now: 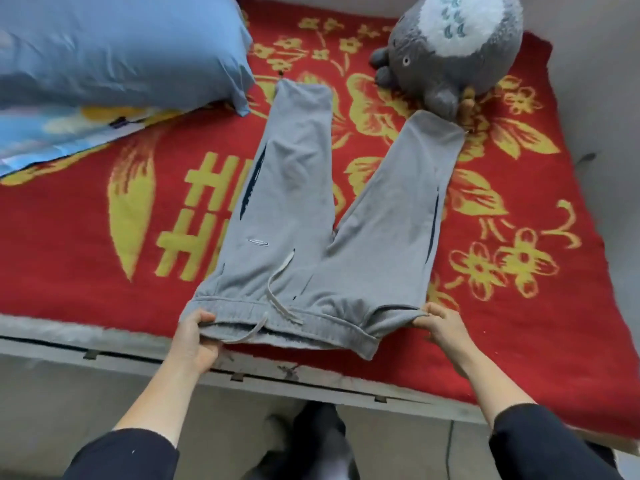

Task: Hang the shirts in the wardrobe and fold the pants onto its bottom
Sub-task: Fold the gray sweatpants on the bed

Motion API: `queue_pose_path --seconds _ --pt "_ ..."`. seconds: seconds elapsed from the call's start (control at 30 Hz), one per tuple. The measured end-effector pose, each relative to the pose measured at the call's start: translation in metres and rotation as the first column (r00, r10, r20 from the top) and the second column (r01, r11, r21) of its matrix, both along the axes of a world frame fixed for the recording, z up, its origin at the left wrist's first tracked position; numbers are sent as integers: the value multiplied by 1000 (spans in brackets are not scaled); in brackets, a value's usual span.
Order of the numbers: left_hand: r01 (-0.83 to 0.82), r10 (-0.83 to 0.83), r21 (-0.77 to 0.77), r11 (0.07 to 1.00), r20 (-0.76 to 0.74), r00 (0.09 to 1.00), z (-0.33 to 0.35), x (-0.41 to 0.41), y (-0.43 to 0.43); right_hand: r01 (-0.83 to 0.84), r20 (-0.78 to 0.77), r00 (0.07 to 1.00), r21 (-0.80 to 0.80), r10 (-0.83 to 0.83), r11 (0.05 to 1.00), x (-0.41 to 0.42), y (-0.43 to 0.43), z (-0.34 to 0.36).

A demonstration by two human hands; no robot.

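Bed (86,237): wide, red-covered, seen from its near edge.
Grey pants (311,237): flat on the bed. I'd lay one leg squarely over the other first. Waistband nearest, long axis running away, legs splayed in a V.
Left grip (197,337): pinching the waistband's left corner.
Right grip (440,323): pinching its right corner.
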State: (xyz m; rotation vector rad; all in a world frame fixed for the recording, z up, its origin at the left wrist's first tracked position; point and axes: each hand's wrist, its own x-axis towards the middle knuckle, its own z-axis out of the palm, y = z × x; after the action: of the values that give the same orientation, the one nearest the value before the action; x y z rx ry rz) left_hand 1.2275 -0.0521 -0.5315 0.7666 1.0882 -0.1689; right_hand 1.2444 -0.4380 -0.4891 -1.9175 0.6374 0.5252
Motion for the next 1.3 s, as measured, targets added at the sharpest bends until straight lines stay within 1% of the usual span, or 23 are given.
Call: queue_pose_path --seconds 0.07,0.13,0.2,0.23,0.3,0.37,0.43,0.57,0.63,0.7,0.73,0.8,0.87,0.9,0.97,1.03,1.1,1.13,1.17,1.2,1.23,1.3 --pt "-1 6 50 999 -97 995 -29 -19 8 -114 -66 992 -124 107 986 -16 2 -21" --pt "-37 54 94 995 -184 981 -57 -34 6 -252 -118 966 -255 229 934 -30 8 -44" --pt "-24 52 102 994 -279 959 -83 -49 -8 -319 -163 946 -344 279 883 -40 15 -69" --pt "17 12 84 996 -329 944 -93 -57 -20 -333 -179 941 -358 286 872 -44 19 -79" --pt "116 -107 0 993 -388 915 -109 -68 -50 -360 -198 931 -359 306 861 -48 26 -96" --pt "167 -190 -92 982 -396 898 -118 -76 -83 -361 -204 930 -346 306 866 -50 28 -112" --pt "162 -213 -159 974 -393 895 -125 -82 -117 -330 -198 941 -350 275 877 -49 26 -126" --pt "135 -227 -261 956 -361 905 -136 -87 -182 -206 -135 977 -374 166 904 -42 12 -149" --pt "110 -205 -255 961 -383 901 -142 -86 -206 -161 -117 985 -382 126 910 -38 1 -158" --pt "84 -160 -187 979 -443 882 -149 -87 -221 -102 -130 990 -371 57 923 -30 -9 -164" --pt "75 -139 -155 985 -458 878 -153 -88 -225 -63 -150 989 -340 12 938 -24 -14 -167" --pt "48 -100 -130 990 -434 896 -156 -89 -230 51 -198 976 -202 -92 978 -12 -19 -170" --pt "31 -80 -124 992 -411 908 -152 -87 -231 168 -222 959 -40 -173 985 2 -18 -173" --pt "33 -85 -132 991 -408 909 -149 -86 -231 199 -215 958 16 -190 980 8 -17 -173" --pt "62 -135 -186 981 -410 902 -147 -90 -230 184 -189 967 50 -171 982 20 -16 -175" --pt "126 -215 -222 967 -446 869 -145 -99 -225 139 -188 973 12 -135 990 25 -22 -174" --pt "267 -343 -217 939 -529 776 -139 -109 -219 109 -246 962 -54 -119 993 25 -32 -173" --pt "320 -385 -215 923 -574 723 -135 -112 -216 94 -306 945 -76 -113 993 23 -36 -172" --pt "343 -402 -218 914 -604 688 -130 -114 -214 82 -362 926 -86 -107 993 21 -38 -170" --pt "334 -402 -228 915 -609 684 -125 -112 -213 86 -391 914 -78 -109 993 21 -38 -167" --pt "313 -400 -250 916 -589 702 -120 -107 -210 108 -390 913 -58 -122 992 24 -37 -165" --pt "256 -379 -297 920 -513 770 -112 -95 -204 186 -330 926 -24 -184 982 35 -29 -161"
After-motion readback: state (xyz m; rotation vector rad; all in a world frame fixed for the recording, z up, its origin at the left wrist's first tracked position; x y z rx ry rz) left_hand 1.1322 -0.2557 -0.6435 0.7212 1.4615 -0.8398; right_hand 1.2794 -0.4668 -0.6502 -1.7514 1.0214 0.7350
